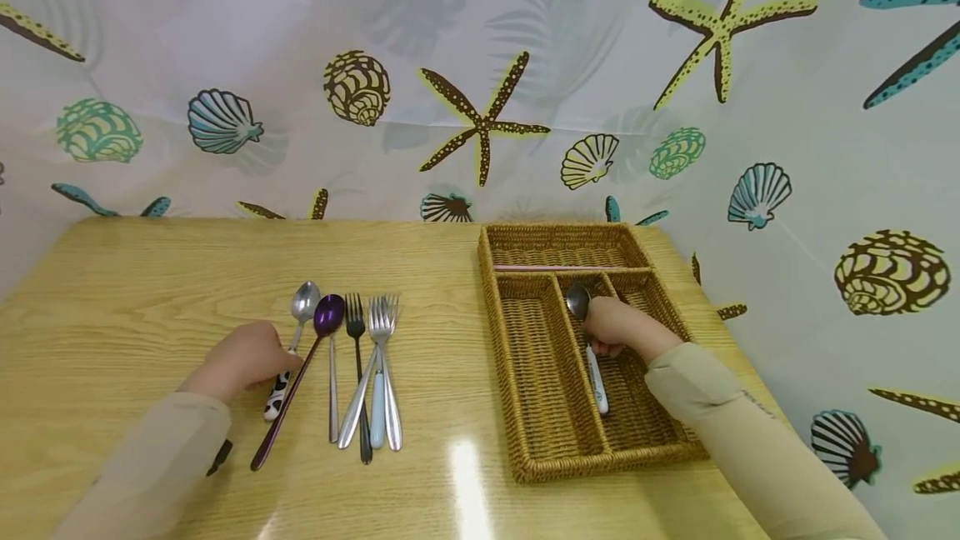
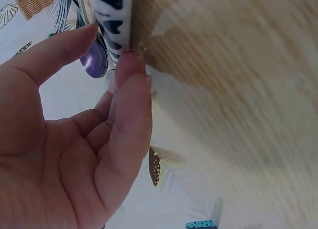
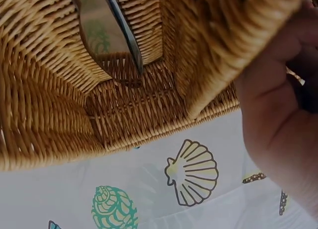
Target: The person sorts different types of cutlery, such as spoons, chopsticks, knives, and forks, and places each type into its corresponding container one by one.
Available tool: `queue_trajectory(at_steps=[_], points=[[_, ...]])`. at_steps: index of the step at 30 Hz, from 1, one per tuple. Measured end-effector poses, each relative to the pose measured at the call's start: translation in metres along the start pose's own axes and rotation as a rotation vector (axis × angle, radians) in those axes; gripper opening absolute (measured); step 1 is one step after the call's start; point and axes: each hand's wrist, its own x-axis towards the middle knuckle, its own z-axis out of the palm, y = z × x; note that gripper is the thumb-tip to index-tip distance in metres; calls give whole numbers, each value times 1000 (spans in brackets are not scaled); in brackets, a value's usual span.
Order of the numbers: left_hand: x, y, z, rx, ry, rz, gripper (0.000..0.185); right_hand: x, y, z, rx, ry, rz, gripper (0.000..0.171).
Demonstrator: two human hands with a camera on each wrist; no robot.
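The left hand [image 1: 243,361] rests on the wooden table [image 1: 135,290], fingers curled round the black-and-white handle of a spoon [image 1: 288,348] at the near end of a cutlery row. The wrist cam shows a fingertip [image 2: 130,65] pressed against that patterned handle, thumb on the other side, so the hand grasps the spoon. Just right of the hand lies a purple spoon [image 1: 300,373], then, further right, a thin silver spoon, a dark fork [image 1: 358,373] and two or three forks [image 1: 382,373] w/ overlapping handles, one pale blue.

The right hand [image 1: 611,327] sits well apart, inside the wicker cutlery tray [image 1: 525,373], over the middle compartment. Its fingers curl down round a white-handled spoon [image 1: 592,357]: bowl pokes out beyond the knuckles, handle runs back toward the wrist along the divider. Grasping it, though whether the spoon already touches the tray floor can't be told. Behind everything hangs a seashell-print curtain [image 1: 480,65].
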Motion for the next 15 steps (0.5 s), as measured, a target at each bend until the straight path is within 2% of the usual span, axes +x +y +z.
queue_trajectory(at_steps=[6, 11, 15], points=[[0, 1, 1, -4, -7, -25, 27, 8, 0, 8, -57, -7, 34, 30], [-2, 2, -2, -35, -13, -21, 23, 15, 0, 13, -75, -20, 86, 29], [-4, 3, -4, -46, -6, -15, 18, 39, 14, 20, -127, -38, 115, 29]])
